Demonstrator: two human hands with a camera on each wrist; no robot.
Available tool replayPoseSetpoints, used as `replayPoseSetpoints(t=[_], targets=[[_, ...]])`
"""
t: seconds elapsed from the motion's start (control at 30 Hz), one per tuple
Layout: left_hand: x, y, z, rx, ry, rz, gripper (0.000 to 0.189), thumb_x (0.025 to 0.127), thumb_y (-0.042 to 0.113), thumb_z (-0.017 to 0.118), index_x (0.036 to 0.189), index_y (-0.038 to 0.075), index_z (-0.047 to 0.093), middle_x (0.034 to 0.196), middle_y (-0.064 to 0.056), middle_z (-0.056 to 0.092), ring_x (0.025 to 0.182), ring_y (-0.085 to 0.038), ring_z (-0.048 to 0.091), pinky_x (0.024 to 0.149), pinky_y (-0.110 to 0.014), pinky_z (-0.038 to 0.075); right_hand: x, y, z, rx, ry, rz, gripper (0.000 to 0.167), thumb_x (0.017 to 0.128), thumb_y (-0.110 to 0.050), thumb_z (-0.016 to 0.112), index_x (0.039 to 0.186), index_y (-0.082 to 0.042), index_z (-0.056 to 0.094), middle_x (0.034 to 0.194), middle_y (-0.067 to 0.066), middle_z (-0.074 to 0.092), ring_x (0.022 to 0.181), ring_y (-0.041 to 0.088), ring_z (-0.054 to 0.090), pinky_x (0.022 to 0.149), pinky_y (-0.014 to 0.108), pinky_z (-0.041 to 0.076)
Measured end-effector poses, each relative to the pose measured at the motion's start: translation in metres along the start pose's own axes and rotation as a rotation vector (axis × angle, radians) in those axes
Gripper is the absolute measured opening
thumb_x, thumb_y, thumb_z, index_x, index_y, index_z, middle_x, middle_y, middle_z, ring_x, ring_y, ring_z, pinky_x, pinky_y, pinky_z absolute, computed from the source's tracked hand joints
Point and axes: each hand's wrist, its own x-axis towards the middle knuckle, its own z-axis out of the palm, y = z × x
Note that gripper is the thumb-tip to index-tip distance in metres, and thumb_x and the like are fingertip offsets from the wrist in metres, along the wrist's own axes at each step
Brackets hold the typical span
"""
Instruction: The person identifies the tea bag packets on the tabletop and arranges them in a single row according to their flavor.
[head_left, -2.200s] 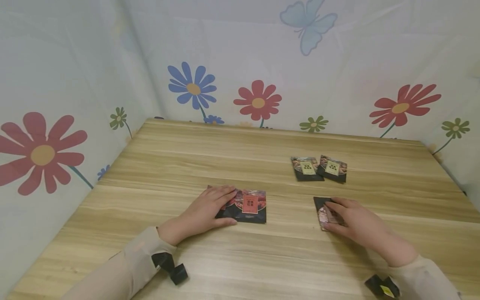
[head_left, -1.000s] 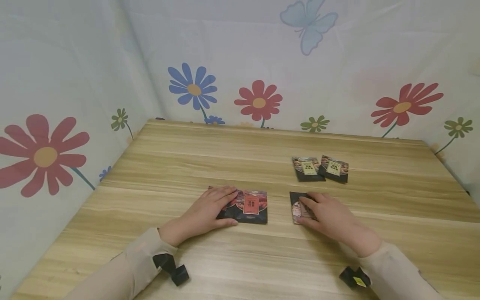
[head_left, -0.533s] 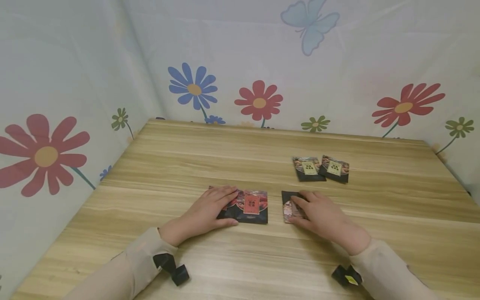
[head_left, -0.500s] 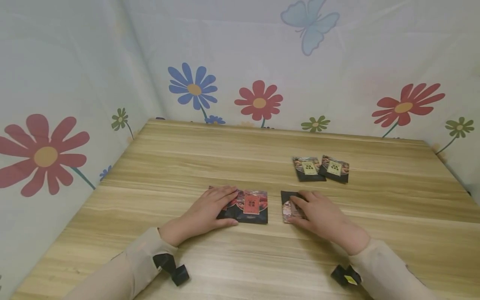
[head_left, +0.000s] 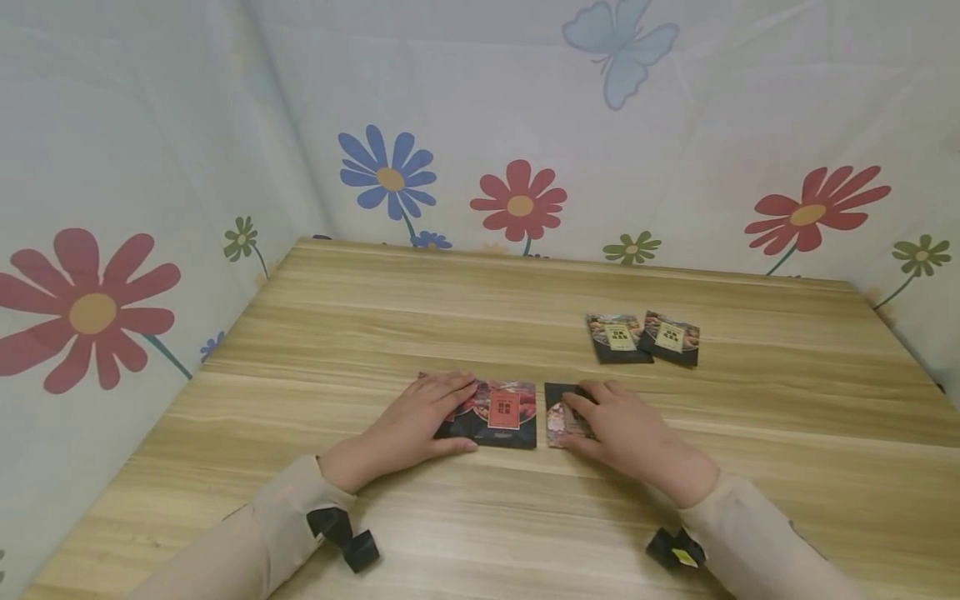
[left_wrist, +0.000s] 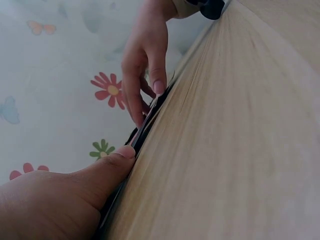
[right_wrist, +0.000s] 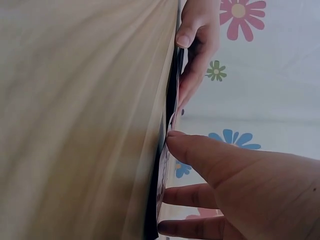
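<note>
My left hand (head_left: 408,421) lies with its fingers extended over flat black sachets side by side. The right one, a red-labelled sachet (head_left: 504,412), shows most of its front, while the other is largely covered by the fingers. My right hand (head_left: 633,433) touches another flat sachet (head_left: 555,417) from above with thumb and fingertips; black and pale pink print shows at its left side, the rest being under the hand. A narrow strip of table parts it from the red-labelled one. In the right wrist view, the thumb and extended fingers of the right hand (right_wrist: 240,180) meet that sachet's surface.
Two yellow-labelled sachets, one on the left (head_left: 618,337) and one tilted on the right (head_left: 671,337), lie farther back on the wooden table (head_left: 375,308), touching or nearly so. A flower-printed curtain (head_left: 450,108) stands behind the table. Small black devices are strapped to both wrists.
My right hand has slid its sachet leftward over the table, from well apart to a small gap beside the red-labelled sachet. The left hand has stayed in place.
</note>
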Motion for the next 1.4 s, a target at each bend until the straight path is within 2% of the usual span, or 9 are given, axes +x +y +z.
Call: replayPoseSetpoints(t=[0.23, 0.83, 1.13, 1.4], targets=[[0.0, 0.0, 0.001, 0.001, 0.01, 0.011, 0.079, 0.086, 0.058, 0.062, 0.145, 0.009, 0.042, 0.154, -0.007, 0.038, 0.144, -0.027, 0.033, 0.119, -0.051, 0.024, 0.004, -0.003, 0.001, 0.011, -0.024, 0.009, 0.064, 0.088, -0.05, 0.062, 0.132, -0.003, 0.057, 0.135, 0.023, 0.053, 0.123, 0.042, 0.051, 0.104, 0.055, 0.044], [-0.001, 0.002, -0.003, -0.005, 0.003, 0.001, 0.079, 0.085, 0.057, 0.063, 0.145, 0.009, 0.042, 0.154, -0.007, 0.038, 0.145, -0.027, 0.032, 0.12, -0.051, 0.023, 0.007, -0.006, -0.002, 0.014, -0.006, -0.018, 0.06, 0.088, -0.047, 0.064, 0.13, -0.004, 0.059, 0.133, 0.021, 0.055, 0.12, 0.038, 0.054, 0.101, 0.053, 0.046], [0.0, 0.003, -0.003, -0.002, 0.004, 0.003, 0.078, 0.086, 0.057, 0.062, 0.145, 0.009, 0.043, 0.154, -0.008, 0.038, 0.144, -0.028, 0.033, 0.119, -0.052, 0.023, 0.007, -0.003, -0.005, 0.054, 0.02, -0.031, 0.061, 0.088, -0.046, 0.066, 0.131, -0.004, 0.058, 0.132, 0.021, 0.056, 0.119, 0.039, 0.056, 0.099, 0.052, 0.048], [-0.002, 0.004, -0.005, -0.002, 0.002, 0.005, 0.079, 0.085, 0.056, 0.063, 0.145, 0.009, 0.043, 0.154, -0.008, 0.038, 0.144, -0.027, 0.033, 0.12, -0.051, 0.023, 0.005, 0.016, -0.019, 0.138, 0.001, 0.053, 0.058, 0.09, -0.039, 0.065, 0.137, -0.006, 0.053, 0.14, 0.025, 0.048, 0.127, 0.044, 0.049, 0.102, 0.057, 0.044]])
